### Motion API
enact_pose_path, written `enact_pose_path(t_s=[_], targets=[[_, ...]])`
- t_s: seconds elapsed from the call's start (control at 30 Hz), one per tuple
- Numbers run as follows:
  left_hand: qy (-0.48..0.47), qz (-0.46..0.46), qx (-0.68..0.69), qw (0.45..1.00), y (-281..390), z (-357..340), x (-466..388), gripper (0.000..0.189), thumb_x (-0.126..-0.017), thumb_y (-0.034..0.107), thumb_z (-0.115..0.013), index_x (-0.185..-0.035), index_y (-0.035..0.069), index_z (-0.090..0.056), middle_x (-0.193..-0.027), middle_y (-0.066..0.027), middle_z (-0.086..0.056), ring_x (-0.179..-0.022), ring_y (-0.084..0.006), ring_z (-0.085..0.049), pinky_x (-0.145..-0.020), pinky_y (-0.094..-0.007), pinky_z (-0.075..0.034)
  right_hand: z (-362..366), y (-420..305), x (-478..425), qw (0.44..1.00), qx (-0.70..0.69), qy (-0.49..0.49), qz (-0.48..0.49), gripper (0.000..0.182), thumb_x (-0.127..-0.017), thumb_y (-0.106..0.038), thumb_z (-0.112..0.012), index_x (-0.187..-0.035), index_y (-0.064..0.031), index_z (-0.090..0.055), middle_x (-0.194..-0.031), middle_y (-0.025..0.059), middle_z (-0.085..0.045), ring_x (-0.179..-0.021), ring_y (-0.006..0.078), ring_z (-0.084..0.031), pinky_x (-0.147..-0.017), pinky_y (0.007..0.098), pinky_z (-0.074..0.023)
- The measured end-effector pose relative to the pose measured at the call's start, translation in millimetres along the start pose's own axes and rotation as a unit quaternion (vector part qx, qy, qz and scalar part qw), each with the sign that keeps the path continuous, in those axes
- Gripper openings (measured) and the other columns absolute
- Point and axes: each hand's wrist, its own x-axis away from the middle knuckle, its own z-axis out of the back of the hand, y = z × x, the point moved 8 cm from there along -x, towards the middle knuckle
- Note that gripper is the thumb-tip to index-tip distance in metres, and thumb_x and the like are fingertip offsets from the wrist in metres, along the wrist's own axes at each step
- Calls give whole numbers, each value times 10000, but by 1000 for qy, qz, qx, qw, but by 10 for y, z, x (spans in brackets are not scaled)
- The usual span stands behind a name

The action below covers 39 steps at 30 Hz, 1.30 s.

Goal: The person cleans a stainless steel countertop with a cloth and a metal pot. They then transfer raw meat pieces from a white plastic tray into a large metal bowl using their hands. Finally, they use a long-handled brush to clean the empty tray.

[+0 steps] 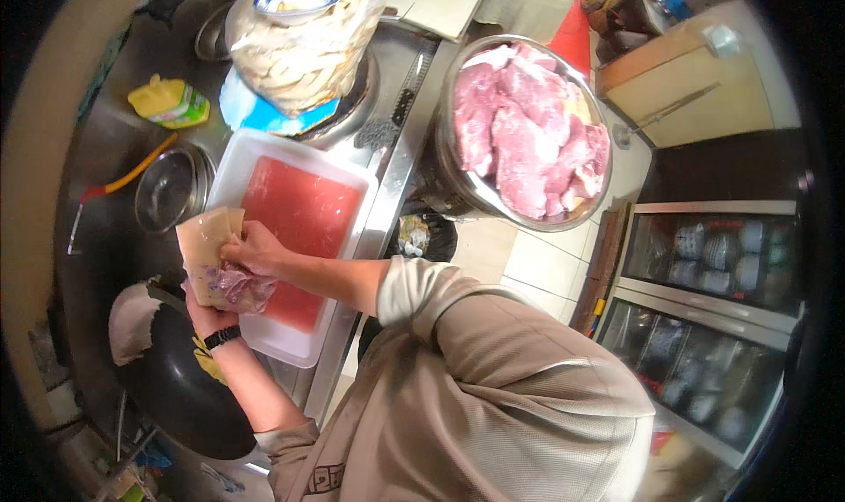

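Observation:
A slab of pale pork skin [206,254] with purple marks and a fold of pink meat [243,289] is held up over the left edge of a white plastic tub [304,355]. Reddish liquid [300,208] lies in the tub. My right hand [254,248] grips the slab's right edge. Under its lower end is my left hand [210,314], wearing a black wristband; its fingers are partly hidden by the slab. A large steel pot [455,165] heaped with raw meat [528,132] stands to the right of the tub.
A black wok [188,383] sits below the hands. Steel bowls [165,188], a yellow bottle [168,102] and a bag of pale strips [297,53] with a small patterned bowl [297,1] on top are beyond. A knife [410,82] lies beside the counter edge. Glass-fronted cabinets [713,251] stand right.

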Motion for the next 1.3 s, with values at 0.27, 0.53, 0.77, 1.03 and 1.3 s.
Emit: enact_pose_path(t_s=[0.27, 0.53, 0.77, 1.03, 1.3], targets=[[-293, -11, 115, 949, -113, -2931, 245, 379, -991, 294, -491, -1226, 10, -579, -1194, -139, -649, -1091, -288, -624, -954, -473, -514, 1332, -2905, 865, 978, 45, 46, 200, 345, -845, -114, -646, -1158, 30, -632, -1078, 86, -686, -961, 157, -649, -821, 318, -537], [-372, 172, 123, 904, -1823, -5714, 1159, 469, -991, 397, -521, -1279, 29, -558, -1238, -131, -642, -1102, -266, -633, -964, -409, -502, 3919, -4014, 2085, 902, 193, 367, 116, 354, -820, -137, -695, -1101, 67, -630, -1023, 135, -691, -860, 185, -674, -744, 321, -545], [-172, -313, -525, 773, -2174, -5902, 1162, 838, -852, 608, -611, -1354, -53, -491, -1334, -292, -517, -1243, -419, -507, -1061, -471, -390, 4486, -4222, 2445, 781, 486, 379, 102, 411, -784, -235, -711, -1040, 81, -653, -939, 187, -709, -877, 312, -693, -809, 372, -532], [-185, -488, -559, 644, -1938, -5811, 1379, 657, -851, 517, -654, -1269, 13, -599, -1264, -233, -586, -1179, -390, -538, -1031, -462, -408, 4219, -4415, 2731, 670, 568, 407, 252, 683, -836, -300, -744, -1386, -3, -469, -1244, 272, -561, -1184, 375, -559, -937, 424, -490], [-48, -499, -427, 752, -1355, -4426, 1208, 503, -835, 327, -707, -1214, 16, -595, -1271, -193, -568, -1192, -352, -538, -1033, -432, -432, 3679, -4409, 2780, 617, 679, 296, 267, 467, -938, -129, -639, -1352, 34, -496, -1309, 213, -559, -1192, 288, -560, -970, 381, -478]])
